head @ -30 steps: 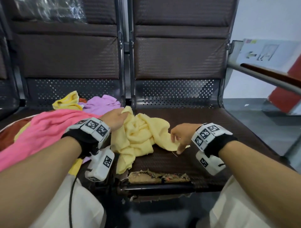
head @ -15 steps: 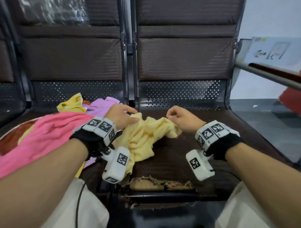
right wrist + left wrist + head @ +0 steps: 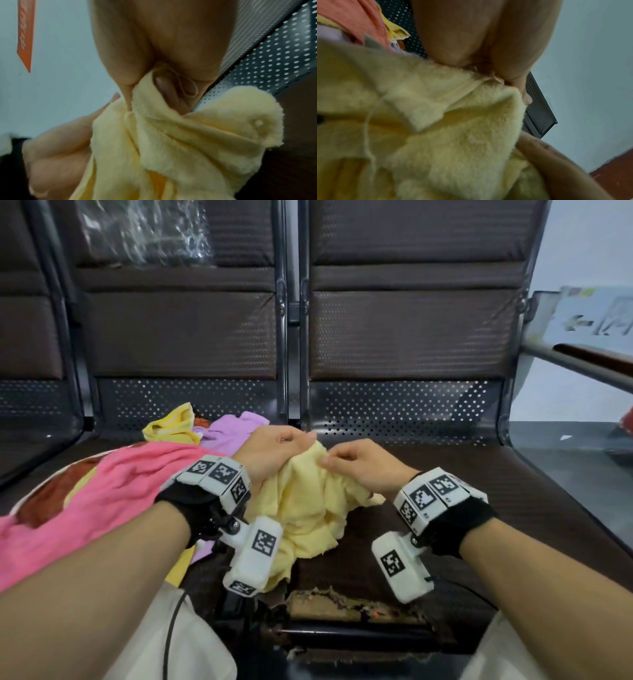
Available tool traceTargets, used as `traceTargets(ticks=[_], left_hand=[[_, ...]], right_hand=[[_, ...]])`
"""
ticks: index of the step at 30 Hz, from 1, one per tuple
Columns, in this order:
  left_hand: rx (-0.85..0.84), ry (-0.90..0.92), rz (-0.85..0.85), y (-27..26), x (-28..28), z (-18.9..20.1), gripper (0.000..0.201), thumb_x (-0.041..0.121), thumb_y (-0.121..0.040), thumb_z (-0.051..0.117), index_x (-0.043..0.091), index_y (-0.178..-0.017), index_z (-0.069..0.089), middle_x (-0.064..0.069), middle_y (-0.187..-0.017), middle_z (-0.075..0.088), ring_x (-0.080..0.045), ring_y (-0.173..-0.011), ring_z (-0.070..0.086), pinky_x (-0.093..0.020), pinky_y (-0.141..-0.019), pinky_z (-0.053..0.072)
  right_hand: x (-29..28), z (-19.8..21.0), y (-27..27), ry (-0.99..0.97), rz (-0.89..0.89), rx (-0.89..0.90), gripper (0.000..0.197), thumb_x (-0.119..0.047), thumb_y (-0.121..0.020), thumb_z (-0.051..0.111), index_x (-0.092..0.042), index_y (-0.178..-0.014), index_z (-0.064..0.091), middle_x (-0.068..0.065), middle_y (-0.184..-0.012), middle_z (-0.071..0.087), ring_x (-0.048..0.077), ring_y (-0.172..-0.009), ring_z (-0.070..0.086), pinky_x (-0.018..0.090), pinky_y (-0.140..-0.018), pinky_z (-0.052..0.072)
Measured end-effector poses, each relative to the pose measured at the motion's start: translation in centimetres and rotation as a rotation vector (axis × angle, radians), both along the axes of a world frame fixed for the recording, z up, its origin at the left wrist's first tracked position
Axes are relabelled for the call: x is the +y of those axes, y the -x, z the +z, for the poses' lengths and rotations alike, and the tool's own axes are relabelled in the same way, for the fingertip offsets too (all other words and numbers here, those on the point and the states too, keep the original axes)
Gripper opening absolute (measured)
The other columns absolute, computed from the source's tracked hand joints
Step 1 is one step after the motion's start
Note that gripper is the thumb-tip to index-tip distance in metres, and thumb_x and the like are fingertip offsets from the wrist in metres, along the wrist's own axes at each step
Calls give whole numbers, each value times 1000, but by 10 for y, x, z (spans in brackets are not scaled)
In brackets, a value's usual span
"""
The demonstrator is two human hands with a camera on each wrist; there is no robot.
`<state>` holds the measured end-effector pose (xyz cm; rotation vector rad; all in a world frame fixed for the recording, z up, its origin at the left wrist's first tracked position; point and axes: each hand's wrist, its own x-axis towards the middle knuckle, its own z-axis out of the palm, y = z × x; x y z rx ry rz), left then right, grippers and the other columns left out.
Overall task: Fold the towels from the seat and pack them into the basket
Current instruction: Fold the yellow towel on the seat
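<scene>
A crumpled pale yellow towel [image 3: 308, 508] hangs over the brown seat [image 3: 496, 508], bunched between both hands. My left hand [image 3: 274, 450] pinches its upper edge, and my right hand [image 3: 346, 462] pinches the same edge just beside it, the fingertips almost touching. In the left wrist view the pale yellow towel [image 3: 445, 135] fills the lower frame with the left fingers [image 3: 513, 75] closed on its hem. The right wrist view has the pale yellow towel [image 3: 180, 142] pinched between thumb and fingers [image 3: 164, 88]. A pink towel [image 3: 102, 501], a purple towel [image 3: 229, 433] and a brighter yellow towel [image 3: 174, 422] lie heaped at the left.
The seat's front edge [image 3: 352, 607] is torn, with padding showing. Dark backrests [image 3: 411, 320] rise behind, and a metal armrest [image 3: 582, 364] runs at the right. A clear plastic wrap [image 3: 144, 231] sits on the left backrest. No basket is in view.
My right hand swept from the towel's lower right corner up and left to meet the left hand at the top edge. The towel got gathered and lifted off the seat.
</scene>
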<state>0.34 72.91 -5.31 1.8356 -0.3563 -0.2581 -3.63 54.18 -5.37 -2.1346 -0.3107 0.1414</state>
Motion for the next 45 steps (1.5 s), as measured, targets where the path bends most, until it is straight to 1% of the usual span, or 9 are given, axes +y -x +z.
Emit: traceTargets(ticks=[5, 12, 16, 18, 21, 27, 33, 38, 45], left_hand=[[-100, -167, 6, -2, 4, -8, 4, 25, -83, 69, 26, -80, 67, 11, -63, 68, -3, -63, 62, -23, -67, 50], [-223, -262, 78, 6, -4, 0, 35, 23, -94, 52, 23, -59, 53, 14, -52, 49, -1, -51, 45, -22, -55, 37], [-246, -133, 123, 14, -12, 15, 20, 19, -94, 51, 7, -84, 64, -10, -81, 64, -15, -78, 57, -34, -78, 46], [-199, 2, 164, 17, -14, 22, 20, 18, -93, 55, 1, -99, 65, -19, -96, 68, -24, -88, 61, -42, -86, 49], [-42, 216, 187, 21, -18, 29, 20, 18, -91, 59, 5, -104, 66, -15, -93, 70, -27, -85, 65, -42, -77, 53], [81, 378, 247, 23, -27, 32, 21, 20, -90, 62, 4, -101, 66, -7, -84, 69, -17, -74, 65, -20, -54, 52], [94, 372, 260, 21, -33, 33, 29, 21, -98, 47, 0, -110, 63, -15, -96, 67, -18, -76, 64, -22, -57, 52], [90, 295, 217, 24, -36, 29, 28, 21, -96, 47, 11, -80, 68, -3, -75, 66, -14, -69, 60, -26, -66, 51], [239, 312, 81, 29, -39, 30, 17, 16, -91, 51, 9, -80, 63, -3, -70, 57, -12, -57, 57, -28, -57, 47]], right_hand=[[-17, 7, -6, -234, -269, -12, 46, -30, -93, 57, 14, -84, 57, 9, -76, 53, 21, -71, 50, 36, -68, 43], [-39, 27, -1, -687, -563, 22, 23, -21, -92, 61, 0, -88, 67, 15, -83, 65, 22, -74, 62, 36, -68, 56], [-50, 43, 8, -854, -693, -94, 7, -13, -89, 64, -8, -86, 68, 12, -83, 61, 22, -76, 55, 40, -76, 53], [-56, 53, 13, -916, -689, -130, 7, -14, -89, 65, -13, -89, 72, 2, -72, 64, 13, -63, 61, 32, -63, 56], [-54, 59, 19, -1001, -574, -64, 9, -6, -87, 62, -3, -87, 71, 7, -72, 68, 16, -63, 68, 24, -56, 56], [-38, 49, 32, -537, -400, -40, 14, 8, -83, 62, -3, -91, 64, 23, -96, 71, 25, -86, 72, 31, -71, 59], [-34, 53, 34, 206, -401, -708, 11, -23, -79, 71, -23, -77, 60, -8, -76, 54, 2, -69, 50, 8, -66, 37], [-30, 51, 34, -24, -259, -410, 9, -17, -86, 65, -15, -79, 60, 11, -79, 65, 20, -73, 58, 37, -74, 49], [-22, 47, 24, -23, -215, -339, 9, -23, -81, 72, -18, -74, 69, 0, -72, 70, 11, -67, 64, 28, -68, 54]])
